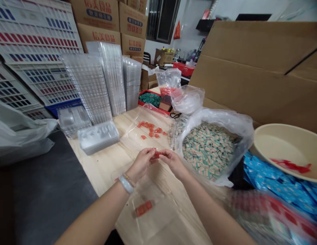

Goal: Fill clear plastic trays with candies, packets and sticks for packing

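Left hand (143, 160): fingertips closed in a pinch on a small glossy red piece (156, 154); a pale, smooth ring bracelet (126, 184) sits on the wrist.
Right hand (171, 162): fingers bent, thumb and fingertips gripping the same piece from the other side.
Red piece: held between the two hands, above the pale wooden tabletop (102, 166); its exact form is partly hidden by the fingers.
Loose pieces: a scatter of small translucent orange-red pieces (149, 126) lies just beyond both hands, near a clear plastic sheet.
Red block: a short red oblong block (143, 208) lies between the forearms, nearer the body than either hand.
Bag: a wide, open clear plastic bag (222, 117), right of the right hand, full of small flat green, orange and pale pieces (209, 149).
Basin: a round cream basin (265, 134), farther right, with red strips (292, 165) inside.
Trays: a low stack of clear moulded plastic trays (99, 136), beyond and left of the left hand.
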Motion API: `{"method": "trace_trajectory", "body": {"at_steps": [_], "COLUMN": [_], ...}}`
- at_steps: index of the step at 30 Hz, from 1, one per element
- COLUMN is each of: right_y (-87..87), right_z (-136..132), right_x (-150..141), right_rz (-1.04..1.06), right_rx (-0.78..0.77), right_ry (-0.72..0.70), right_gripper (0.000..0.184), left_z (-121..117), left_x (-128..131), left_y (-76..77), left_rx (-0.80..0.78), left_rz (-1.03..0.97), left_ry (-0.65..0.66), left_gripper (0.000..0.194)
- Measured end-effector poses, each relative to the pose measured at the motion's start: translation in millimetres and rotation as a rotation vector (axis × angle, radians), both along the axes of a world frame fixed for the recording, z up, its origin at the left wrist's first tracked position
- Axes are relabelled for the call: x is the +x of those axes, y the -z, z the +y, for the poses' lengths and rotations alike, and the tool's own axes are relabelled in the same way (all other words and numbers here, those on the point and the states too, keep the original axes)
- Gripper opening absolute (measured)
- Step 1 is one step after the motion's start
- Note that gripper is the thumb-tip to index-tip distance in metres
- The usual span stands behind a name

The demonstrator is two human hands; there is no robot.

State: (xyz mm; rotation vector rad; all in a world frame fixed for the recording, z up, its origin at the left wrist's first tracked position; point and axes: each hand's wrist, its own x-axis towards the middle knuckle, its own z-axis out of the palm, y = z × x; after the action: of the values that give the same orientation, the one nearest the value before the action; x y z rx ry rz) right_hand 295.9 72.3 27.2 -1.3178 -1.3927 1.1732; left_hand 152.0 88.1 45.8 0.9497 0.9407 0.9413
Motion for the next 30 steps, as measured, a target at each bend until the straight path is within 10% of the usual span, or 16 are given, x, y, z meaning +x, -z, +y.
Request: {"method": "trace_trajectory", "body": {"at_steps": [10, 21, 25, 30], "right_y": [-27.3, -13.7, -14.5, -24.1], "right_z": [-92.6, -108.2, -111.5, -121.9], "right_x": [-10.3, -24.0, -23.8, -25.7], "right_rz": [-0.500, -1.194, -1.165, -0.634], "right_rx": [0.251, 0.340, 0.309, 0.223], "right_ry": [-0.124, -0.548, -0.499, -0.162], "right_gripper": [0.012, 0.012, 0.015, 0.015], "left_z": [-79.5, -132.3, -133.3, -132.7], "left_x": [-15.1, -44.6, -44.2, -39.9], "left_y": [-18.4, 17.9, 21.1, 7.5], "left_rx": [-0.408, -0.238, -0.215, -0.043], "left_rz": [-0.248, 0.106, 0.105, 0.182], "left_ry": [0.059, -0.081, -0.090, -0.044], "left_gripper": [0.021, 0.032, 0.042, 0.036]}}
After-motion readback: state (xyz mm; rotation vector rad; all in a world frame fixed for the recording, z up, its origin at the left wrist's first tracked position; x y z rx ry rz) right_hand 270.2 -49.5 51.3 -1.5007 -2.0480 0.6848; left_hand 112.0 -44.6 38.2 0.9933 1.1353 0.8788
